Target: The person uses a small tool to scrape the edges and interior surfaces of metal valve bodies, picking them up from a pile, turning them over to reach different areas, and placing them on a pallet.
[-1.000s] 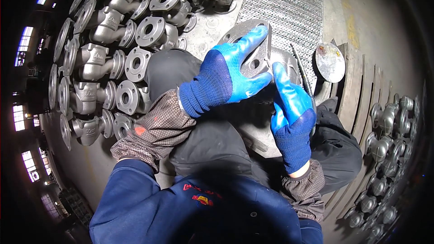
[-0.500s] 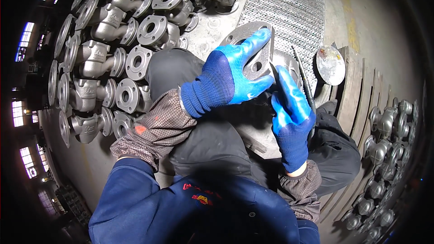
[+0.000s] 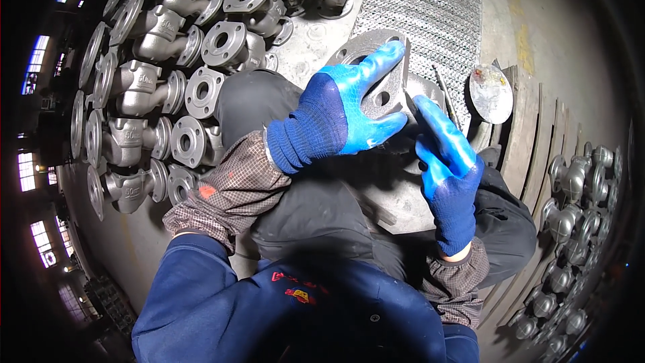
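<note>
A grey cast-metal valve body with a round flange [image 3: 391,85] stands tilted before me, its bolt holes showing. My left hand [image 3: 342,104], in a blue coated glove, is closed on the flange, index finger stretched over its face and thumb along the lower edge. My right hand [image 3: 449,154], gloved alike, grips a thin dark flat tool [image 3: 410,103], whose narrow end meets the flange's right edge. The index finger lies straight along this tool; its kind cannot be made out. Behind the right fingers, a slim dark rod [image 3: 443,91] leans past the valve body.
Rows of grey flanged valve bodies [image 3: 141,84] stand close on my left. A ridged metal mat [image 3: 423,10] lies ahead. At right are a paint-stained round disc [image 3: 490,94], wooden slats [image 3: 525,154] and more castings [image 3: 571,228]. My knees flank the work.
My right hand has shifted slightly right and nearer to me, pulling the tool along the flange edge. The left hand and the valve body have hardly moved.
</note>
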A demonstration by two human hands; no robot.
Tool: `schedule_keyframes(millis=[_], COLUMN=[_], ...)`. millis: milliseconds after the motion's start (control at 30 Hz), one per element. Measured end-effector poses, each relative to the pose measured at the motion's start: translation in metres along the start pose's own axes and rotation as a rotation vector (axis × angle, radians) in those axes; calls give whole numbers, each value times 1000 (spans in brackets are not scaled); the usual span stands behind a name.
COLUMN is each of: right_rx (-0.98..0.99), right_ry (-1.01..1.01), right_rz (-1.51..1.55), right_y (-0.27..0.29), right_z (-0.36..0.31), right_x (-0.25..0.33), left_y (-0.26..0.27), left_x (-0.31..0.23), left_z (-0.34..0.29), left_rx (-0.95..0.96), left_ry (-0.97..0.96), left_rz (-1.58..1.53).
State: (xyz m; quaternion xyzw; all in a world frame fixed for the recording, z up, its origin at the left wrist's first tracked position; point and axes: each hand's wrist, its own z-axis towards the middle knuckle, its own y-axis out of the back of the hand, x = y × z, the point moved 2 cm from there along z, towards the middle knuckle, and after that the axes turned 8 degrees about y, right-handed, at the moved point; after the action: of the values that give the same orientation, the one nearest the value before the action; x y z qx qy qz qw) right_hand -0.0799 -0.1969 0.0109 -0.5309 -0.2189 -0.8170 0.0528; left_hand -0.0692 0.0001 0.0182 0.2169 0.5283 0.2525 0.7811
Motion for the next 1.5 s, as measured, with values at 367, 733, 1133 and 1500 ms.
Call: schedule_keyframes(millis=[367,733,1133,1500], right_rx=[-61,-113,-98,131], right_ry=[144,53,204,323], right_rz=[-290,-154,-373,-749], right_y=[-15,-10,-17,29], right_z=[-17,-11,-32,11], right_x=[3,1,-4,47], left_y=[0,1,-2,-1], left_x=[2,2,1,-10], left_z=[0,-3,0,-2], left_rx=[-37,34,-62,-14], left_ry=[-22,33,-31,63], left_rz=[-3,-26,0,71])
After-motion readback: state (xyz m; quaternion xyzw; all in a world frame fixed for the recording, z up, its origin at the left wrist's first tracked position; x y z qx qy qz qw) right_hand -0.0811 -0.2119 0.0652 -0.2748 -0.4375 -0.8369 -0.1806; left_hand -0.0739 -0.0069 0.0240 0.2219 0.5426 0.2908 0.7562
